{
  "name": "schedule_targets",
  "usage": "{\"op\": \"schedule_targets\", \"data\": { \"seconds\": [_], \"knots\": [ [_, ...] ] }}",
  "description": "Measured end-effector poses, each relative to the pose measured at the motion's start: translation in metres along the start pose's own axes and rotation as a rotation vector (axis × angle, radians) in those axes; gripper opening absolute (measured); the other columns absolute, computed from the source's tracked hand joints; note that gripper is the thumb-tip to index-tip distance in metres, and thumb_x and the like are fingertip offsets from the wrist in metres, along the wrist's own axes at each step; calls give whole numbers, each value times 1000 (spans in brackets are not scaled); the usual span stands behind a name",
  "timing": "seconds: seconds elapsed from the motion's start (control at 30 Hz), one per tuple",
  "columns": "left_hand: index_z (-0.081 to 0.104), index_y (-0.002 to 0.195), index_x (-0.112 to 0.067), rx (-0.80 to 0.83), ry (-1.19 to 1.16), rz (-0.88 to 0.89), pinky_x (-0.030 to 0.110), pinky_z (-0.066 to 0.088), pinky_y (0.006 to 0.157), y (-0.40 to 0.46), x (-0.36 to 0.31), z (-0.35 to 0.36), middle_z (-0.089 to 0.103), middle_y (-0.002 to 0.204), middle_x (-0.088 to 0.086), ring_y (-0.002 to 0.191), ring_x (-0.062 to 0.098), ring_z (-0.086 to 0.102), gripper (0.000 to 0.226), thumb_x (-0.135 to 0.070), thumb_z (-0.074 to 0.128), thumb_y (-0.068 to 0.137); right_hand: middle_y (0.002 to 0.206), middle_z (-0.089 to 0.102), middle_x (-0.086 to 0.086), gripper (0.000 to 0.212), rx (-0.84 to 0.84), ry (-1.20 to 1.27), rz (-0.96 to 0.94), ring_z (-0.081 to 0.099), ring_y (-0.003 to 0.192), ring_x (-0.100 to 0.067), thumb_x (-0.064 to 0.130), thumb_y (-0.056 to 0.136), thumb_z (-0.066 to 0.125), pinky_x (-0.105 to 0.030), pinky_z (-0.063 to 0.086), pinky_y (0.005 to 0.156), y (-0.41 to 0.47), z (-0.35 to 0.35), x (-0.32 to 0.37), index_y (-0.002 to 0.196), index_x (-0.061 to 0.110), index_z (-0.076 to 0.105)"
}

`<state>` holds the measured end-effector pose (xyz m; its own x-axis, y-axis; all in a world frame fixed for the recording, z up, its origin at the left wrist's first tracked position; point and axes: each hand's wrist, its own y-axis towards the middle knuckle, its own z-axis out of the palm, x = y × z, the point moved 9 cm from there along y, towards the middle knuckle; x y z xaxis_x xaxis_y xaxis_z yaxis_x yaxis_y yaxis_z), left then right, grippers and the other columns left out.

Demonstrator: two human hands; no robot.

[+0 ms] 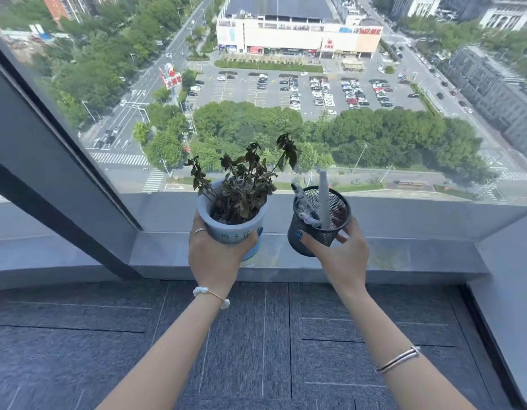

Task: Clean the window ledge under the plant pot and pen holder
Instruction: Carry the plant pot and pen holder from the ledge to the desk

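Observation:
My left hand (215,255) grips a pale blue plant pot (226,223) with a wilted dark-leaved plant, held just above the grey window ledge (404,255). My right hand (339,255) holds a black mesh pen holder (318,223) with a few pens in it, tilted slightly left and lifted over the ledge. The two objects are side by side, a short gap apart. The ledge strip below them shows dull marks and reflections.
A large glass window (286,99) rises behind the ledge, with a dark slanted frame post (58,179) at left. A pale wall (510,291) closes the ledge at right. Dark grey carpet tiles (256,350) cover the floor below.

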<state>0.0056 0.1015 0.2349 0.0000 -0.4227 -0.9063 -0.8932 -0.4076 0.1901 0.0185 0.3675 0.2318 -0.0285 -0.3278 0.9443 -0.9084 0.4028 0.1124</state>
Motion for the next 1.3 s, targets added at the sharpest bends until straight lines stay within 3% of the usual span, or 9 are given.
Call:
{"op": "schedule_targets", "data": {
  "seconds": [0.2, 0.4, 0.67, 0.77, 0.87, 1.03, 1.2, 1.3],
  "knots": [
    [48, 128, -23, -43, 7, 5, 33, 55, 81, 13, -125, -73, 64, 116, -3, 107, 17, 61, 93, -61, 73, 47, 104, 61, 11, 58, 38, -4, -24, 56, 99, -7, 26, 61, 84, -23, 45, 90, -6, -35, 136, 110, 28, 54],
    [49, 130, -20, -93, 54, 105, 17, 45, 75, 38, -265, -147, 65, 117, -3, 106, 15, 61, 90, -45, 86, 52, 114, 62, 3, 73, 54, 13, -116, 56, 104, -11, 30, 59, 85, -21, 47, 87, 4, -73, 283, 124, 16, 54],
    [53, 126, -19, -232, 45, 139, 22, 51, 76, 26, -428, -260, 65, 112, -5, 100, 13, 62, 87, -48, 86, 51, 101, 62, 7, 63, 160, 87, -278, 58, 96, -13, 24, 58, 86, -28, 51, 85, -2, -123, 466, 113, 21, 56],
    [56, 121, -18, -319, 81, 118, 27, 53, 75, 8, -464, -307, 68, 108, -1, 96, 15, 64, 90, -59, 80, 45, 100, 63, 6, 65, 230, 105, -316, 60, 95, -14, 25, 57, 87, -25, 51, 82, -15, -133, 513, 114, 20, 57],
    [56, 121, -20, -371, 84, 117, 22, 48, 76, -13, -489, -348, 67, 111, -4, 98, 14, 63, 90, -61, 77, 43, 102, 66, 1, 67, 312, 107, -365, 61, 95, -15, 27, 56, 87, -17, 49, 77, -37, -139, 547, 116, 17, 58],
    [54, 125, -15, -451, 141, 128, 24, 50, 77, -67, -515, -414, 67, 114, 1, 102, 18, 64, 98, -65, 69, 41, 102, 67, 4, 63, 457, 145, -463, 61, 96, -11, 30, 56, 86, -22, 52, 81, -94, -139, 590, 113, 20, 60],
    [57, 117, -18, -531, 108, 117, 25, 53, 76, -140, -526, -486, 66, 107, -5, 99, 13, 64, 91, -63, 73, 40, 96, 68, 10, 60, 585, 186, -538, 62, 91, -2, 31, 56, 86, -12, 49, 77, -167, -136, 624, 110, 21, 62],
    [54, 114, -27, -604, 87, 106, 22, 54, 75, -199, -529, -533, 66, 106, -9, 98, 7, 64, 83, -60, 76, 41, 97, 67, 12, 58, 668, 214, -571, 61, 92, 3, 29, 57, 86, -12, 49, 76, -221, -135, 640, 109, 20, 62]
  ]
}}
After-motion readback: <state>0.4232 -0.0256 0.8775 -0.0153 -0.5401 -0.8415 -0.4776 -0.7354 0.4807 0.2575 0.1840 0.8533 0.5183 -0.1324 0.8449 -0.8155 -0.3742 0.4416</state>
